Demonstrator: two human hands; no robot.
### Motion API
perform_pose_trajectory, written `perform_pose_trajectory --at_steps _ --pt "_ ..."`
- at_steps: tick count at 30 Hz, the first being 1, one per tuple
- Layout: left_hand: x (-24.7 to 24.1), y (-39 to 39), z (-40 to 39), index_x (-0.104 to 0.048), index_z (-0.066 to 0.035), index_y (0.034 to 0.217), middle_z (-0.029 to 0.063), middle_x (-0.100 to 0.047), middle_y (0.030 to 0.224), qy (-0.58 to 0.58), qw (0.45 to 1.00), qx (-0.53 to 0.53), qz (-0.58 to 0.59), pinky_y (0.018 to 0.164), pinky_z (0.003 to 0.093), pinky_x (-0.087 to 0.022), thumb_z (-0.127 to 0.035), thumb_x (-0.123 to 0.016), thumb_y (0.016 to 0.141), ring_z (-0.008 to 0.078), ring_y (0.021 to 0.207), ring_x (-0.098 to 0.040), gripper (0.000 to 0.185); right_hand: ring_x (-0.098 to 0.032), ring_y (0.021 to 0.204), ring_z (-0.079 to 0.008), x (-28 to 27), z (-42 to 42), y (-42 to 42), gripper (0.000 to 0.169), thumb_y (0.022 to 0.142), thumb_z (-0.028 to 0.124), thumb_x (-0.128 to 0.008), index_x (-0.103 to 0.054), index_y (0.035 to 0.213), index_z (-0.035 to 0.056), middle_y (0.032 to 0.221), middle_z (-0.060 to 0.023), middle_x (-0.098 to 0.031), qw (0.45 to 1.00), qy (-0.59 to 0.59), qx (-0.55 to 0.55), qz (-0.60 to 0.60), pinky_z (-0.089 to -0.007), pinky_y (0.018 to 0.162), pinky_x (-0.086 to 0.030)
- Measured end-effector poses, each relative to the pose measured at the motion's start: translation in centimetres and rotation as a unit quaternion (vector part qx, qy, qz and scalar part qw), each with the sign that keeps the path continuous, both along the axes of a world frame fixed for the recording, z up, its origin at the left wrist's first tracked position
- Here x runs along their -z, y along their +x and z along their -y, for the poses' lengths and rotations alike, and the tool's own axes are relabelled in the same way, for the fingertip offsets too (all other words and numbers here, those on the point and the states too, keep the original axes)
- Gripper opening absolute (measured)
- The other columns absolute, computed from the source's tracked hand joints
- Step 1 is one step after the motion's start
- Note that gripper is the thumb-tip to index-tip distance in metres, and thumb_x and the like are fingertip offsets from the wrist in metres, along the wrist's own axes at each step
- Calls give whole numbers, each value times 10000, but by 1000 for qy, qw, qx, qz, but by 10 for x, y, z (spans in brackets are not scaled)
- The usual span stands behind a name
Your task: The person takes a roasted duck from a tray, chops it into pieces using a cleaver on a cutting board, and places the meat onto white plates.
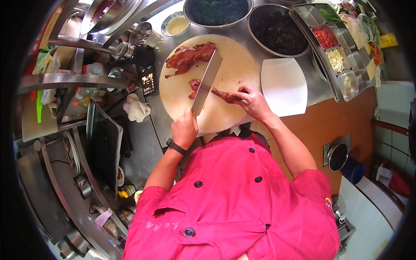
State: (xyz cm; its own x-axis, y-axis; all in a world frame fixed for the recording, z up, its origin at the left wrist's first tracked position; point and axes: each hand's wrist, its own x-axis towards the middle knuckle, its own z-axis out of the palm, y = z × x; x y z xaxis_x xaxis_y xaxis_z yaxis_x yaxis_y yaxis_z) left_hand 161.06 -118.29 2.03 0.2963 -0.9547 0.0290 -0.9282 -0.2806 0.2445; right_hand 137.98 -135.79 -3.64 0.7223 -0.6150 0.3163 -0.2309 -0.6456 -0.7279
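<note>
My left hand [185, 129] grips the handle of a metal cleaver [208, 83], its wide blade slanting up across a round cutting board [240, 52]. Between the fingers of my right hand [252, 102] is a slim piece of reddish-brown cooked meat [226, 96], held over the board's right part, its narrow end near the blade. A small chopped meat piece [194, 87] lies just left of the blade. Farther back on the board rests a large piece of the same meat [191, 58], the blade's tip near its right end.
Right of the board lies a white plate [283, 86]. Behind stand a bowl of dark food [278, 31], a bowl of greens [218, 11] and a patterned bowl [175, 24]. A tray of metal containers [336, 53] is at right; a crumpled cloth [136, 108] and a phone [148, 81] are at left.
</note>
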Motion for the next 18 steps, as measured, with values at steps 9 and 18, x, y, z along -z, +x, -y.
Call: perform_pose_trajectory --at_steps 9,18 --pt "-1 -21 27 -534 -37 1037 211 -646 632 41 999 -19 1 526 533 -522 -211 -558 1005 423 568 -655 179 -632 874 -305 -6 2 11 199 850 131 -755 -772 1048 143 920 -106 -628 1000 12 -5 -2 -402 754 -539" --pt "20 -11 26 -528 -28 997 222 -654 656 29 1000 -4 -10 534 535 -526 -193 -544 1011 431 580 -654 166 -639 862 -303 -8 -6 -5 208 837 131 -763 -767 1046 133 914 -104 -638 1000 -5 15 -9 -402 738 -541"
